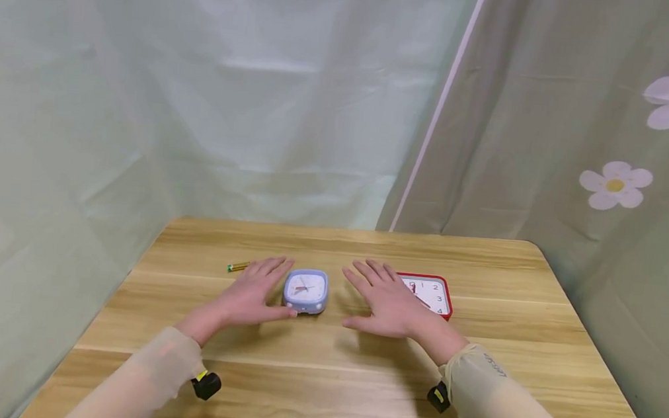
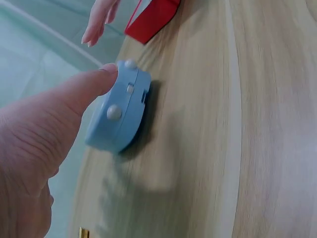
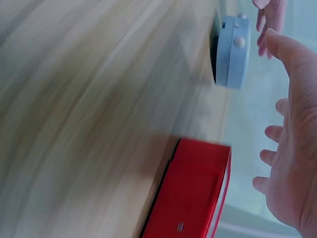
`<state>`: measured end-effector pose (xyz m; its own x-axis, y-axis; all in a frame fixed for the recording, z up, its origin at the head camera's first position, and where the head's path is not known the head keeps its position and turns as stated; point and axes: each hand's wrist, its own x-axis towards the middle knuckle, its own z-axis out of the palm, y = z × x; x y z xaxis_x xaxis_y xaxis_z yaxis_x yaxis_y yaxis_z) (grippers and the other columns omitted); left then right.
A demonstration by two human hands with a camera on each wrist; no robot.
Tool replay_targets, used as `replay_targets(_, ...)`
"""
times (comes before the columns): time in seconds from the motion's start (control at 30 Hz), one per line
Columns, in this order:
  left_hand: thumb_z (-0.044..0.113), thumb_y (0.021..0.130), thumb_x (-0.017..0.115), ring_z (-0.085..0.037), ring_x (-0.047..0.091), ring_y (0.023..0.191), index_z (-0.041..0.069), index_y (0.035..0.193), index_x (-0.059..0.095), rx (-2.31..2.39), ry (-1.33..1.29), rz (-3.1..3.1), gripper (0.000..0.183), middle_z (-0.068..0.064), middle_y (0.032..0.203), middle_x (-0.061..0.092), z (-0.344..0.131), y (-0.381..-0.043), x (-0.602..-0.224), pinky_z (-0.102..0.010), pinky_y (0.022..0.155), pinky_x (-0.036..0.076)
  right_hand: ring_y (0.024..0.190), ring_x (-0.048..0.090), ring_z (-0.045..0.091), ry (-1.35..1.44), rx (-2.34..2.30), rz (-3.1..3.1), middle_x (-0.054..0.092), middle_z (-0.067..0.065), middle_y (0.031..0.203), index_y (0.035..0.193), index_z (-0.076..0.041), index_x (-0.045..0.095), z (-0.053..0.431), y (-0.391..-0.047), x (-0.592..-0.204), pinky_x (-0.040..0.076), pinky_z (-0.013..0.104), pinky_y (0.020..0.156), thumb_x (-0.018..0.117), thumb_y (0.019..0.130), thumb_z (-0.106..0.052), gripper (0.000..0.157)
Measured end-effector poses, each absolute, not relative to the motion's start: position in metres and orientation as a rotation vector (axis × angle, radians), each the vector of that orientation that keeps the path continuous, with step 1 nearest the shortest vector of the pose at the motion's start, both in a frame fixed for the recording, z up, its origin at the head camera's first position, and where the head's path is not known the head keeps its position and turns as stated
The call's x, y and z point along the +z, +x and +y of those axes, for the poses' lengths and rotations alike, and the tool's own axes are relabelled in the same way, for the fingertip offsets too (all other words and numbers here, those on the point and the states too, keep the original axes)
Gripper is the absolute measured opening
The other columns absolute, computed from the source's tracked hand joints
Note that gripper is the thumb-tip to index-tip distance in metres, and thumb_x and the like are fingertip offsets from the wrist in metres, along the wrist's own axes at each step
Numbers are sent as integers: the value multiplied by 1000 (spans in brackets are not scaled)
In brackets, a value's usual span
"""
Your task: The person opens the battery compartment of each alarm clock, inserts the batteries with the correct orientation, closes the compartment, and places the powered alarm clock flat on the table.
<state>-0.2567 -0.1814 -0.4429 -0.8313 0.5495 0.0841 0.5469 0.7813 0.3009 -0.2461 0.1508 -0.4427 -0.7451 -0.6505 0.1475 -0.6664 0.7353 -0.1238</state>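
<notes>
A small blue alarm clock (image 1: 306, 291) with a white dial lies face up on the table, between the two hands. Just left of it is my left hand (image 1: 252, 295), fingers spread and thumb reaching along the clock's near side; whether the thumb touches it I cannot tell. To the right, my right hand (image 1: 388, 303) hovers with spread fingers and holds nothing. It partly covers a red square clock (image 1: 434, 296) with a white numbered dial. In the right wrist view, the red clock's side (image 3: 190, 193) shows below the hand. Beyond the left fingers lies a green-and-gold battery (image 1: 238, 266).
The wooden table (image 1: 318, 393) has rounded far corners. Pale curtains (image 1: 284, 98) hang behind and beside it, with white flowers (image 1: 615, 185) printed on the right side. A black wrist camera (image 1: 206, 385) sits under the left sleeve, another (image 1: 439, 397) under the right.
</notes>
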Motion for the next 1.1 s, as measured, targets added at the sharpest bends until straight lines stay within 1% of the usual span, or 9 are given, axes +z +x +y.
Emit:
replay_targets(0.07,66,84,73,-45,23,149,13,164,25,528,878,2939,107,-18,166,25,-184,-258,-444,-65,118,15,153,19,37,1083,274,-2864,24,10,167,165,-20,21,142,-249,-442,14,57,121,59,91,-69,96)
replay_targets(0.13,65,84,74,-46,22,149,13,164,25,567,845,2914,107,-18,165,26,-186,-260,-446,-67,116,18,153,20,37,1078,307,-2893,25,10,167,165,-20,21,133,-250,-442,15,56,121,60,91,-69,97)
replay_targets(0.27,64,83,77,-44,21,150,15,164,23,658,777,2837,109,-19,165,26,-185,-264,-448,-67,114,24,151,26,34,1040,379,-2963,28,12,166,165,-17,20,119,-253,-443,26,53,118,62,88,-70,103)
replay_targets(0.37,63,82,78,-40,22,150,16,165,22,689,743,2795,110,-18,165,25,-182,-267,-449,-64,115,25,150,30,30,1007,448,-3015,28,13,166,165,-12,18,111,-255,-443,32,49,116,66,86,-68,109)
replay_targets(0.5,60,82,80,-39,26,149,12,164,23,723,741,2749,111,-20,165,26,-175,-269,-449,-61,115,27,150,31,28,990,524,-3058,27,15,166,164,-5,16,104,-258,-443,32,43,117,71,84,-65,114)
replay_targets(0.63,62,79,81,-37,31,148,8,164,21,755,706,2687,117,-20,164,26,-167,-270,-447,-58,115,30,149,32,24,957,574,-3097,27,13,166,164,-7,15,100,-261,-444,33,40,116,73,82,-65,117)
replay_targets(0.77,64,77,82,-36,32,147,6,164,19,763,644,2648,122,-21,164,26,-162,-272,-448,-57,115,31,146,37,24,910,662,-3133,31,13,164,165,-9,15,96,-264,-445,36,41,114,75,81,-64,117)
replay_targets(0.87,62,77,83,-38,31,147,3,163,18,779,619,2635,122,-23,163,27,-161,-274,-448,-58,115,30,144,39,25,893,690,-3143,34,14,162,165,-8,16,94,-266,-446,37,42,113,76,80,-64,117)
replay_targets(1.1,57,77,84,-41,31,145,0,160,26,724,648,2677,116,-23,159,34,-160,-278,-449,-59,113,31,143,40,29,879,677,-3126,39,12,160,164,-8,20,87,-271,-451,36,45,114,77,79,-64,117)
